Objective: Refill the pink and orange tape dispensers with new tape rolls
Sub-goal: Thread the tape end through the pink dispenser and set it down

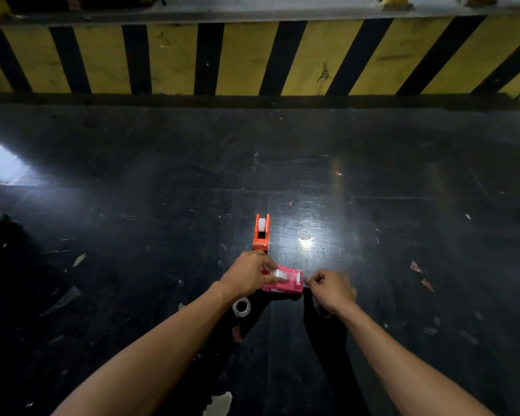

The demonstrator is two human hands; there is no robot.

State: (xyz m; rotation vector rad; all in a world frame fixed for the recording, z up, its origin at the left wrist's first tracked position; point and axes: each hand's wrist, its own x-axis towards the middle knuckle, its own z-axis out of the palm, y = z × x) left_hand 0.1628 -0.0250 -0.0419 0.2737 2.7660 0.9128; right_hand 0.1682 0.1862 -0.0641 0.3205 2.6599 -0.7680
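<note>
Two bare forearms, entering from the bottom edge and converging toward mid-frame.

Left hand (246,273): fingers curled, pinching a clear tape roll (279,275) at the rear end of the pink dispenser (284,284); roll seated in or just above the dispenser's cradle, exact seating not discernible.

Right hand (330,289): closed into a loose fist, thumb and forefinger pressed together just beside the cutter end of the pink dispenser; whether a tape end sits in the pinch cannot be told.

Pink dispenser: lying between the two hands on the dark floor (162,223), long axis running left to right, metal cutter at the right-hand end. Small pale mark on its near side, illegible.

Orange dispenser (261,232): standing just beyond the left hand's knuckles, white roll loaded in its cradle. No readable brand or label.

Empty tape core (241,307): pale ring, flat on the floor directly under the left wrist.

Scraps of tape and paper (415,267): scattered on the floor, several well to the right of the right hand.

Yellow-and-black striped barrier (252,58): far beyond both hands, across the full width. No writing visible.
</note>
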